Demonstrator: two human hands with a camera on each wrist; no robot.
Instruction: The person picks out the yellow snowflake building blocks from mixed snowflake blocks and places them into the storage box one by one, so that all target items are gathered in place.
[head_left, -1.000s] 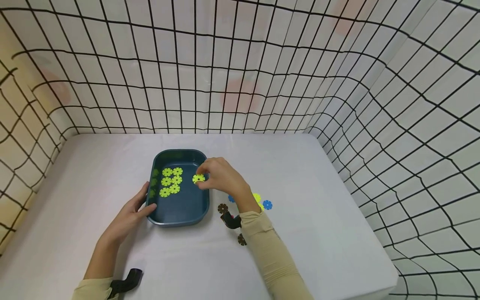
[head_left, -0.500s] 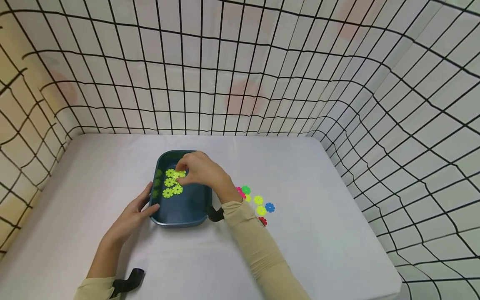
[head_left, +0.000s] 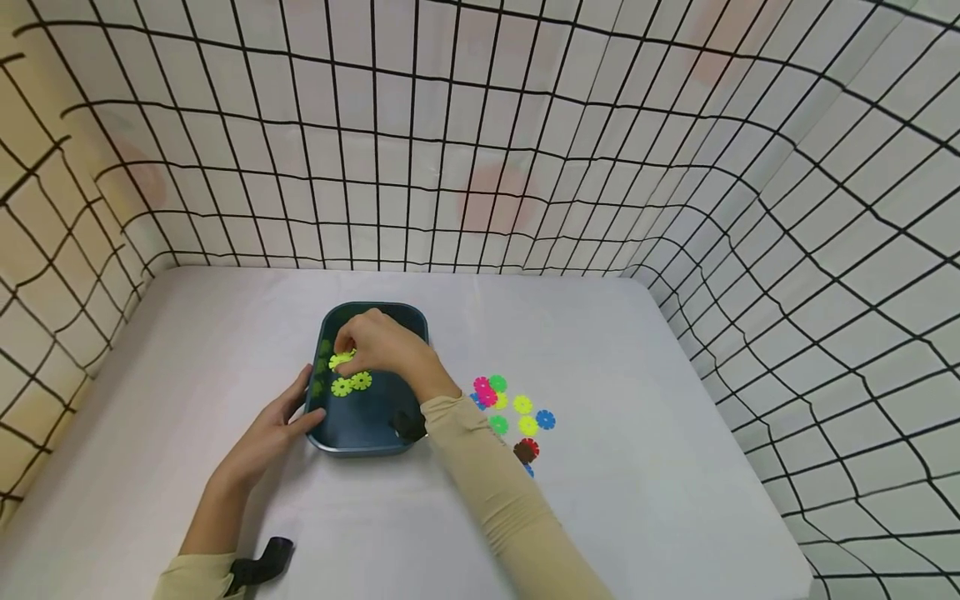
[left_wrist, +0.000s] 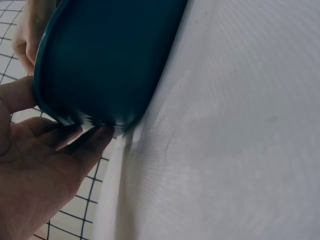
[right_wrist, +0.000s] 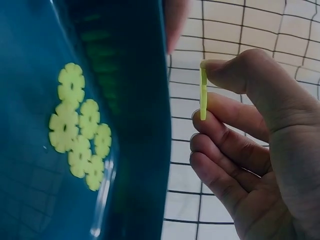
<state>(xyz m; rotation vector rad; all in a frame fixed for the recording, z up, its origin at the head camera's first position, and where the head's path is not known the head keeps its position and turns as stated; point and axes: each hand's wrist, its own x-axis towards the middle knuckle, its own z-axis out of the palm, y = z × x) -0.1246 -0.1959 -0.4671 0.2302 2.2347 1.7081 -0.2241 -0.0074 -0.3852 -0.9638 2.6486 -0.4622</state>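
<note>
A dark blue-green rectangular tray (head_left: 363, 429) sits on the white table. My left hand (head_left: 272, 427) grips its left side, thumb over the rim and the other fingers against the outer wall (left_wrist: 115, 60). Over the tray's left half, my right hand (head_left: 386, 346) pinches a yellow notched plastic disc (right_wrist: 203, 92) between thumb and fingertips; the right wrist view shows it edge-on. Several matching yellow discs (right_wrist: 64, 128) lie flat in the tray beneath, grouped near its left wall. In the head view the right hand hides part of that group.
Right of the tray, loose discs lie scattered: pink (head_left: 488, 397), green (head_left: 498, 425), yellow (head_left: 522, 404), blue (head_left: 546, 419) and brown (head_left: 524, 452). The right forearm passes close to them. A black grid net (head_left: 420, 167) over white walls borders the table.
My right hand has carried a yellow disc leftward, from the tray's right side to above the grouped discs. The left hand keeps its hold on the tray. The head view has shifted slightly.
</note>
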